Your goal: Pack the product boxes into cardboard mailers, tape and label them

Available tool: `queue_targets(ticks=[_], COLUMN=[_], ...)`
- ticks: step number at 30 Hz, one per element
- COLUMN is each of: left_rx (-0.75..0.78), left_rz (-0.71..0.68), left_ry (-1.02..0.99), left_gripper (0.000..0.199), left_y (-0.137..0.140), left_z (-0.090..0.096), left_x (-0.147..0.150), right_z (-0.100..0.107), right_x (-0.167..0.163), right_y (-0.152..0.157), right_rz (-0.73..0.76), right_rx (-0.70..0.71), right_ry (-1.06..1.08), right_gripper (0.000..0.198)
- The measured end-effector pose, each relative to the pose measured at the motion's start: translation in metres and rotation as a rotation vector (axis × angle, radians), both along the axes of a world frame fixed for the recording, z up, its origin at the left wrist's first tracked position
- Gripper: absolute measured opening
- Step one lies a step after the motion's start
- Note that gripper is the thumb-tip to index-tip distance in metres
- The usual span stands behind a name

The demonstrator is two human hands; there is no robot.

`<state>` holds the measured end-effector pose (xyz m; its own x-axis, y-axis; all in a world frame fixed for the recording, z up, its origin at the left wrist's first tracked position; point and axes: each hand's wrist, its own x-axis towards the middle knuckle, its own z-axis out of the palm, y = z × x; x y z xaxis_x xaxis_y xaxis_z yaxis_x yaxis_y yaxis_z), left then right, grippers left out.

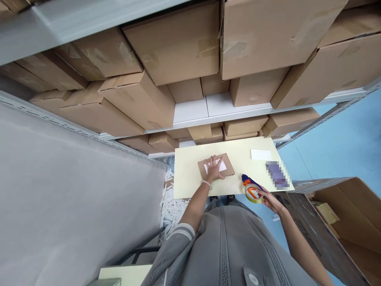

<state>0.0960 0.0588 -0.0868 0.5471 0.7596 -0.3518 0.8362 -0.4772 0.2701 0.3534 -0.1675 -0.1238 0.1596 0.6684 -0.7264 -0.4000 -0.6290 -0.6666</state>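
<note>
Shelving unit (89,18) fills the space ahead of both your hands, its tiers stacked with closed cartons (178,43); you can't see what those hold. Large open-topped carton (351,202) out to the right of your right hand (264,198), beside the tabletop's end; a smaller taped box (326,212) sits inside it, the rest of its floor partly cut off from view. Tabletop (238,159) lies under your left hand (213,169) and runs away rightward past your right. Loose paper strips (175,208) lie below, to the left of your left hand.

Flat brown package (228,167): on the tabletop, directly beneath your left hand, which is the nearer one. Your left fingers are splayed, palm down, pressing on it rather than grasping. Package's long axis runs roughly left to right, right end angled slightly away from you. From your right hand it lies leftward and a little farther out.

Tape dispenser (245,178), blue and orange: your right hand is wrapped around it at the tabletop's near edge, front end toward the package, apart from it. Blurred purple item (277,174) just beyond your right hand. White slip (260,154) farther out. White label (220,165) on the package, partly covered by your left fingers. Yellowish tape roll (253,200) in the dispenser.
</note>
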Motion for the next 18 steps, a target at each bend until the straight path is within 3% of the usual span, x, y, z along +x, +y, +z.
queue_targets(ticks=[4, 8, 13, 18], left_rx=[0.003, 0.023, 0.033, 0.019], left_rz=[-0.005, -0.010, -0.022, -0.023], left_ry=[-0.023, -0.008, 0.022, 0.040], left_gripper=[0.140, 0.138, 0.138, 0.140], left_y=[0.000, -0.001, -0.001, -0.001], left_z=[0.001, -0.001, 0.000, 0.002], left_x=[0.000, 0.000, 0.002, 0.003], right_z=[-0.005, -0.009, -0.003, 0.018], right_x=[-0.038, -0.061, -0.035, -0.007], right_y=[-0.012, -0.003, 0.015, 0.045], right_rz=[-0.032, 0.041, 0.350, 0.694], right_rx=[-0.028, 0.053, 0.243, 0.273], right_ry=[-0.022, -0.250, -0.481, -0.713], right_gripper=[0.068, 0.066, 0.065, 0.075])
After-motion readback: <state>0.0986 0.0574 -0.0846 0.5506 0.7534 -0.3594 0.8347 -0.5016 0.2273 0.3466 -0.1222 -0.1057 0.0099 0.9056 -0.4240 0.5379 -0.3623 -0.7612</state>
